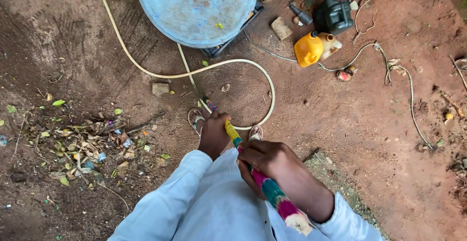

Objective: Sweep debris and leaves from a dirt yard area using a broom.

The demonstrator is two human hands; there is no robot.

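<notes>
the striped broom handle (pixel 272 192) rises toward the camera, right hand (pixel 265 160) wrapped shut around its middle, left hand (pixel 214 134) gripping lower down for leverage, the shaft angled toward swept leaf litter (pixel 87 143) beside the pale hose (pixel 194 73).

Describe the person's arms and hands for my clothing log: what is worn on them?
Both arms wear long, loose, pale blue sleeves: the left sleeve and the right sleeve. The left hand and right hand are bare: no gloves, rings or watch visible.
</notes>
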